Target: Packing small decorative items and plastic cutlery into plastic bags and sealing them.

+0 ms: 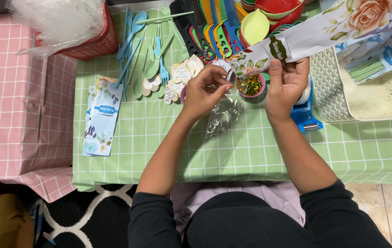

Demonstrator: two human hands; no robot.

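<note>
My right hand (287,82) grips a long floral paper packet (324,27) that slants up to the right over the table. My left hand (205,92) pinches the top of a clear plastic bag (223,117), which hangs down onto the green checked tablecloth (251,151). Between the two hands sits a small pink bowl of gold sequins (250,85). Paper tags (180,78) lie just left of my left hand.
Combs (209,27) and plastic spoons and forks (145,50) lie at the back. A blue tape dispenser (303,112) and a cream basket (342,92) stand right. Floral packets (100,115) lie left, near a red basket with plastic bags (90,41). Coloured bowls (269,14) are stacked behind.
</note>
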